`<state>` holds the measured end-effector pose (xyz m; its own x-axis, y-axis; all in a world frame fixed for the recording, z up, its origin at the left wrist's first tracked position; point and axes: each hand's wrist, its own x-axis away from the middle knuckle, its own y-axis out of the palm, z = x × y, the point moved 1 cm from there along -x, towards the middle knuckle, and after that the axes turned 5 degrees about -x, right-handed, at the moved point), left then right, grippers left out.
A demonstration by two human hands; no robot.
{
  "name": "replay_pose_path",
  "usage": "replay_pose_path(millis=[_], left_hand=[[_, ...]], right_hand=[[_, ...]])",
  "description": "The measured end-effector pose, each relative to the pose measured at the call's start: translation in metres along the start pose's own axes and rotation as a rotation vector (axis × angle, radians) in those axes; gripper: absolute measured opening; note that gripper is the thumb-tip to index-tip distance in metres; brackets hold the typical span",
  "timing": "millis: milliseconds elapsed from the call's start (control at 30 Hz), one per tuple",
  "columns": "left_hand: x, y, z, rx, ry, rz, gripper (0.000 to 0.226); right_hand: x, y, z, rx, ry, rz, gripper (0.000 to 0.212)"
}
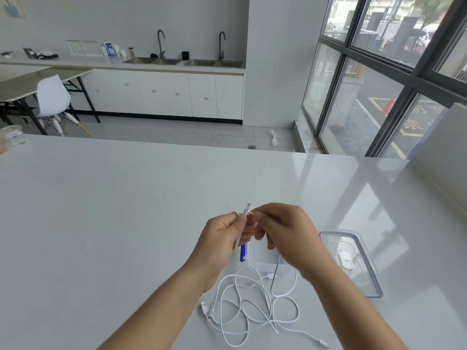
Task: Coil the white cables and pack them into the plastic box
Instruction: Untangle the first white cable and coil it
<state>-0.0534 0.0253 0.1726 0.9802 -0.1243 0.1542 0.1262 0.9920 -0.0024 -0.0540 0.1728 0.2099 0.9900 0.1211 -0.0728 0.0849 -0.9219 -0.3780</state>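
Observation:
A tangle of white cables lies loose on the white table just in front of me. My left hand pinches one cable near its plug end, which sticks up above my fingers. My right hand grips the same cable right beside it, and a strand hangs from it down to the pile. The clear plastic box with a blue clip sits behind my hands, mostly hidden. Its clear lid with a blue rim lies flat to the right.
A glass jar stands at the table's far left edge. The far edge of the table drops to a tiled floor. A white panel rises at the table's right side. Windows fill the right wall.

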Motion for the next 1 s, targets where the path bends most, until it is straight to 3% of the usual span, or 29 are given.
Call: replay_pose_path(millis=[67,133,200,267,367,400,500,567,667,767,867,1000], left_hand=[[0.000,0.005,0.001,0.151,0.006,0.028,0.038],[0.001,0.011,0.003,0.381,-0.053,0.006,0.038],[0.002,0.013,0.006,0.598,-0.120,-0.051,0.044],[0.002,0.010,0.010,0.756,-0.144,-0.078,0.051],[0.002,0.003,0.016,0.929,-0.094,-0.113,0.061],[0.003,0.001,0.018,0.969,-0.075,-0.137,0.065],[0.005,-0.005,0.023,1.020,-0.040,-0.219,0.081],[0.006,-0.010,0.021,1.010,-0.035,-0.318,0.094],[0.005,-0.018,0.017,0.938,-0.060,-0.500,0.111],[0.005,-0.021,0.014,0.681,-0.150,-0.587,0.120],[0.006,-0.017,0.013,0.330,-0.223,-0.626,0.123],[0.006,-0.010,0.011,0.112,-0.282,-0.642,0.123]], right_hand=[[0.010,0.017,0.006,0.133,-0.145,0.078,0.021],[0.019,0.034,0.013,0.422,-0.325,0.158,0.024],[0.024,0.044,0.022,0.612,-0.391,0.190,0.039],[0.029,0.046,0.029,0.640,-0.430,0.219,0.042],[0.040,0.050,0.039,0.501,-0.459,0.246,0.014],[0.045,0.051,0.043,0.387,-0.425,0.229,0.018],[0.049,0.048,0.059,-0.034,-0.213,0.038,0.010],[0.037,0.035,0.075,-0.062,-0.062,-0.090,0.014],[0.011,0.009,0.087,0.164,0.064,-0.254,0.028],[-0.013,-0.017,0.070,0.418,0.033,-0.305,0.027],[-0.031,-0.035,0.032,0.486,-0.026,-0.274,0.015],[-0.037,-0.035,-0.012,0.545,-0.031,-0.336,0.018]])
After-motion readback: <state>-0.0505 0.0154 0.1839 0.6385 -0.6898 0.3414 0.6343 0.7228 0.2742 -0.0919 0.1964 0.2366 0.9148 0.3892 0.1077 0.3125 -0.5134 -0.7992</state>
